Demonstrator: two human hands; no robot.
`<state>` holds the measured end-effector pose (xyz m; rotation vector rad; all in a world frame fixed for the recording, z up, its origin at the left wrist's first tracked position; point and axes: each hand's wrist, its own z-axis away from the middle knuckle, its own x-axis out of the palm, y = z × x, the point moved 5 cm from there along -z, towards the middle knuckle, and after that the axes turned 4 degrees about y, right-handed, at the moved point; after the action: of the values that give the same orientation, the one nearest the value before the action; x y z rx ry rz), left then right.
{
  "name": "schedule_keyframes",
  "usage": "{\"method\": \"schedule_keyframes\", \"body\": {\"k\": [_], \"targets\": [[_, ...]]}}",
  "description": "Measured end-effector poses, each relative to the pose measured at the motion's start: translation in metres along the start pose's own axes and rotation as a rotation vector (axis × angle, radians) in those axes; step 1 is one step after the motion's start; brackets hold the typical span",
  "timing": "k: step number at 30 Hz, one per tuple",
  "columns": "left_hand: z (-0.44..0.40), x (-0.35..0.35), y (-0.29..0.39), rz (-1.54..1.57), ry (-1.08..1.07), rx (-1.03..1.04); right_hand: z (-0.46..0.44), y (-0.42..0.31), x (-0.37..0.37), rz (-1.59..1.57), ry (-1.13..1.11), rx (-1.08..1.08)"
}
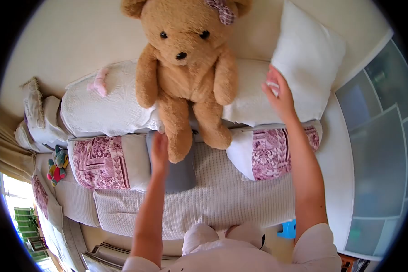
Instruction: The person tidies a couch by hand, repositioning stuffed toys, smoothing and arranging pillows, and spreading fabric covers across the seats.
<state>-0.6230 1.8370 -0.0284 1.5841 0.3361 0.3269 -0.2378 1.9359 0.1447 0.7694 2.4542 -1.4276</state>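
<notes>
A big brown teddy bear [186, 84] with a checked bow sits upright on the sofa back, its legs hanging down over the front. My right hand [280, 94] is at the lower left corner of a white pillow [308, 59], thumb and fingers closed around what looks like its corner. The pillow leans against the wall, tilted. Beside the bear's foot, my left hand [159, 152] is in front of a grey cushion [181, 174]. Motion blurs its fingers, and I cannot tell whether it touches the bear.
Patterned cushions [99, 162] [272, 154] stand on the sofa seat [222, 195]. A pink toy [98, 82] lies on the white backrest cover [113, 109]. At left is a colourful soft toy [57, 165]; a glass-panelled cabinet [378, 158] stands at right.
</notes>
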Motion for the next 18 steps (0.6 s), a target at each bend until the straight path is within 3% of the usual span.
{"method": "schedule_keyframes", "body": {"k": [1,2,4,5,7,11,15,17,18], "targets": [[0.040,-0.011,-0.041,-0.137,-0.124,-0.095,0.029,0.011,-0.007,-0.025,0.010,0.042],[0.085,-0.023,-0.090,-0.182,-0.167,-0.339,0.059,0.022,-0.014,-0.058,0.009,0.089],[0.177,-0.037,-0.119,-0.307,-0.126,-0.263,0.127,0.047,-0.024,-0.171,0.038,0.235],[0.214,-0.044,-0.128,-0.404,-0.247,-0.422,0.164,0.063,-0.027,-0.253,0.070,0.335],[0.272,-0.056,-0.145,-0.405,-0.395,-0.464,0.237,0.086,-0.035,-0.112,0.002,0.497],[0.313,-0.080,-0.169,-0.529,-0.481,-0.424,0.352,0.106,-0.044,-0.070,-0.034,0.674],[0.310,-0.082,-0.173,-0.584,-0.437,-0.418,0.393,0.117,-0.055,-0.050,-0.056,0.700],[0.314,-0.071,-0.165,-0.587,-0.428,-0.412,0.386,0.116,-0.065,0.129,-0.072,0.451],[0.318,-0.062,-0.158,-0.596,-0.437,-0.418,0.381,0.122,-0.069,0.125,-0.071,0.454]]}}
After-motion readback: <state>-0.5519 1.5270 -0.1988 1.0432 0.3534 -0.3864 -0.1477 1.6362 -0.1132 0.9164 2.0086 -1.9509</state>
